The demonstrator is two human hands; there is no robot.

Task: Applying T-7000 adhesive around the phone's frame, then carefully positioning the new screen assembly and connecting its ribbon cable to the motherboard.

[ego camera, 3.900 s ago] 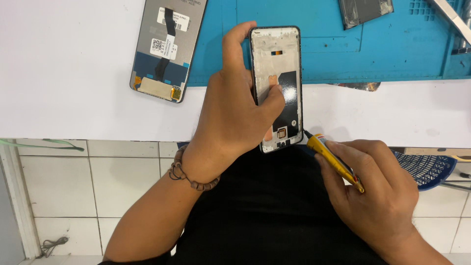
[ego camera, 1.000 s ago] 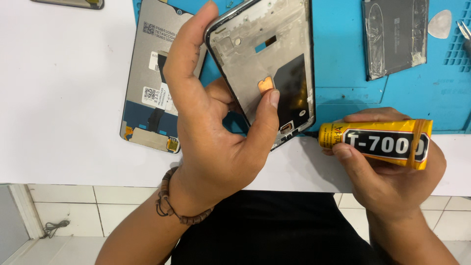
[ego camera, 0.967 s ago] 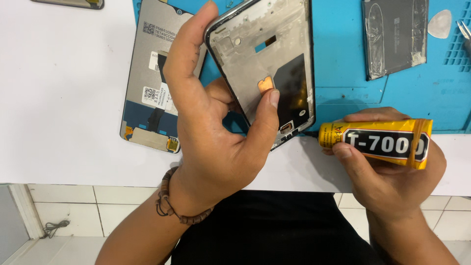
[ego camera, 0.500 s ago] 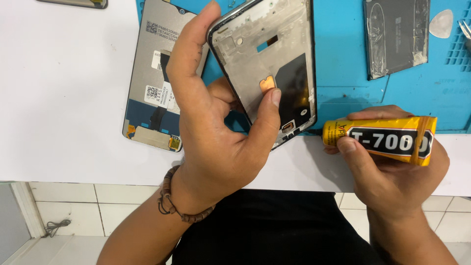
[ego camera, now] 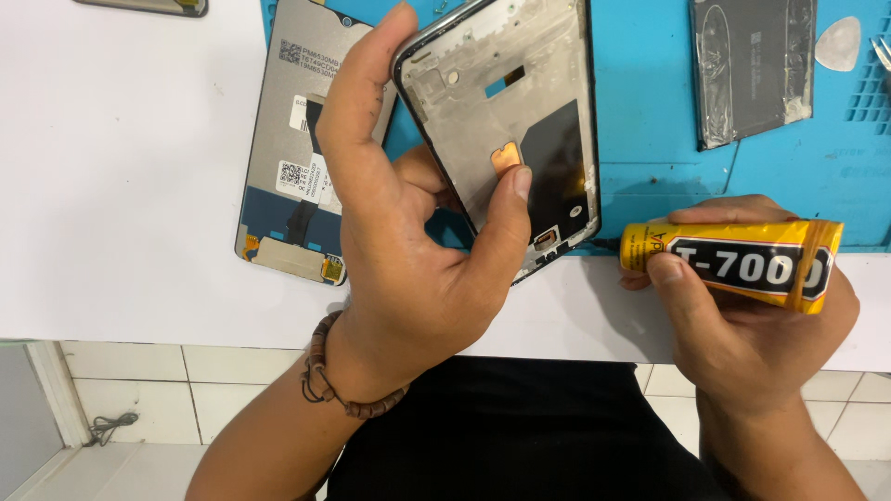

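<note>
Gripped between thumb and forefinger, the phone frame [ego camera: 506, 121] sits tilted in the left hand [ego camera: 418, 269], its bare inner side facing up; the forefinger runs along the frame's left edge and the thumb tip presses on the inside near a small copper patch. That grip is closed on the frame, which is raised above the blue mat [ego camera: 650, 111] at the bench's far side. The right hand [ego camera: 742, 315] has its grip wrapped firmly round a yellow glue tube [ego camera: 733, 263] with a black label, held level, its nozzle end pointing left towards the frame's lower corner, just beside it. A detached screen panel [ego camera: 297, 158] lies face down on the white bench [ego camera: 121, 186], left of the frame. A flat dark battery [ego camera: 754, 67] lies on the mat further right, with a pale plectrum-shaped pick [ego camera: 838, 44] near it. A beaded bracelet [ego camera: 339, 385] circles the left wrist.
</note>
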